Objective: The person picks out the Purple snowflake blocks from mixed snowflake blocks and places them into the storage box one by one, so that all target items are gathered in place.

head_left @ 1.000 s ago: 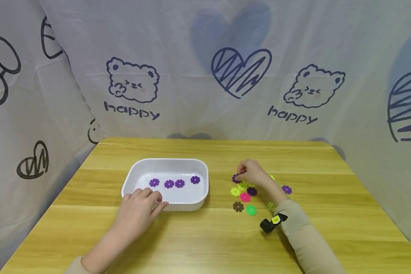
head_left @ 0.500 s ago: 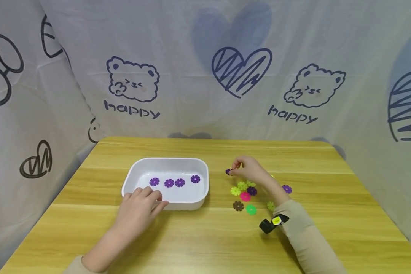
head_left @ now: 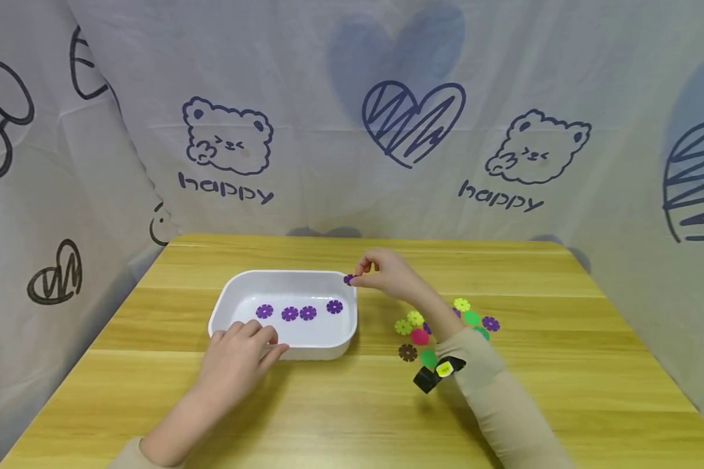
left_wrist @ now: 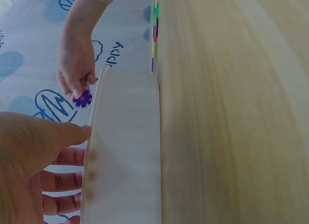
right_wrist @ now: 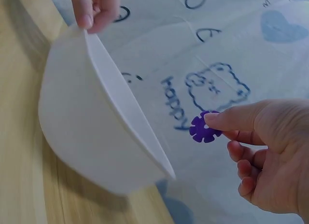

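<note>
My right hand (head_left: 389, 272) pinches a purple notched plastic disc (right_wrist: 205, 127) between thumb and forefinger, above the right end of a white plastic tub (head_left: 322, 352). The other fingers of that hand are curled. My left hand (head_left: 240, 352) grips the tub's near rim, its thumb outside and its fingers over the inner side, as the left wrist view shows. Several purple discs (head_left: 290, 314) lie spread on the tub's floor. In the left wrist view the held disc (left_wrist: 82, 99) appears just past the tub's rim.
Right of the tub, loose discs lie on the wooden table (head_left: 340, 417): yellow (head_left: 403, 327), pink (head_left: 419, 337), brown (head_left: 407, 353), green (head_left: 472, 318) and purple (head_left: 490, 324). My right forearm partly covers them. A printed cloth (head_left: 328, 176) hangs behind the table.
My right hand has carried the purple disc left and away from the loose discs to the tub's right end. The left hand and the tub have stayed in place.
</note>
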The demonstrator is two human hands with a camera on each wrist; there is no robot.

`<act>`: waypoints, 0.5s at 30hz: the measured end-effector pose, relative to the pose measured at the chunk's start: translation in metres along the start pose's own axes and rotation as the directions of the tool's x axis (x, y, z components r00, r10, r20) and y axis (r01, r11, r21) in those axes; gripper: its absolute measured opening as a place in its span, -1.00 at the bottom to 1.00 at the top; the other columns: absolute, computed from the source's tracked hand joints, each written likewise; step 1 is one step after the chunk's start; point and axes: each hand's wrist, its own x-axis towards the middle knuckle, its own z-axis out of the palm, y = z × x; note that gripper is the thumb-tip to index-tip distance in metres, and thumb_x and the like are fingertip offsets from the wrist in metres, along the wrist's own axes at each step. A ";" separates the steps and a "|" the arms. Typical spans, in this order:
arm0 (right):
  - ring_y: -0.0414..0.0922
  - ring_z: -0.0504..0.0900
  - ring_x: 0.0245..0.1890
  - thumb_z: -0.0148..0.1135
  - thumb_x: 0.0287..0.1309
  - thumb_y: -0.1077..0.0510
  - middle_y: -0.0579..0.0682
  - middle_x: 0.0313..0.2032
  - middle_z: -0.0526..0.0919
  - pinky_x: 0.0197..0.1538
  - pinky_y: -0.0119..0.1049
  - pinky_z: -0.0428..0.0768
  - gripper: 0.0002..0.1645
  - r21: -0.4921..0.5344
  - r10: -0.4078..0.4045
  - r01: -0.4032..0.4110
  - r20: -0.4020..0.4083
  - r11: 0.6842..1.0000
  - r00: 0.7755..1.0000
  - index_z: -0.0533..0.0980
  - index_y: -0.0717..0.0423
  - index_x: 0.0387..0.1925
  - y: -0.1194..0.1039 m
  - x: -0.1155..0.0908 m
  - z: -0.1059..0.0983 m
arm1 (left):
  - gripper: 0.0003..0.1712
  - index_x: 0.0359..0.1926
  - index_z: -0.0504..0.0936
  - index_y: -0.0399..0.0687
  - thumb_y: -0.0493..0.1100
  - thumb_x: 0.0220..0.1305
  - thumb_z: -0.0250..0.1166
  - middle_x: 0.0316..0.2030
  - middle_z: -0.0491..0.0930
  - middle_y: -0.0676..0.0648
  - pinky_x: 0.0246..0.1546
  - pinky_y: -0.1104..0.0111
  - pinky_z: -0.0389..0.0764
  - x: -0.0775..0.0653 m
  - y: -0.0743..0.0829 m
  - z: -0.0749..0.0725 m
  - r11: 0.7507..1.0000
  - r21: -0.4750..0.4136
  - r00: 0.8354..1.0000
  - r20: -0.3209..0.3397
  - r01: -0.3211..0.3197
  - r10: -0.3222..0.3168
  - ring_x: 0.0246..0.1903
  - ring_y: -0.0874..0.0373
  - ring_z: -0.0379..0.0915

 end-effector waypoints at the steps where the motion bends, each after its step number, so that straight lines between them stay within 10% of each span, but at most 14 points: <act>1: -0.13 0.39 -0.38 0.43 0.06 0.09 -0.06 -0.38 0.59 -0.28 -0.34 0.36 -0.81 -0.003 -0.016 0.017 0.011 1.000 1.000 0.56 0.07 -0.42 -0.004 0.004 0.003 | -0.78 -0.41 0.61 0.12 0.10 0.15 0.39 -0.44 0.58 0.08 -0.40 0.24 0.39 0.000 0.000 0.000 1.000 0.000 1.000 0.002 0.001 -0.001 -0.39 0.10 0.47; 15: -0.07 0.43 -0.22 0.44 0.07 0.06 -0.06 -0.38 0.54 -0.07 -0.27 0.34 -0.78 -0.171 -0.041 0.059 0.110 0.983 0.993 0.54 0.02 -0.50 -0.037 0.030 0.054 | -0.76 -0.40 0.61 0.11 0.12 0.16 0.38 -0.45 0.56 0.08 -0.43 0.26 0.35 0.000 -0.002 0.001 1.000 0.008 1.000 -0.002 -0.004 0.004 -0.42 0.11 0.45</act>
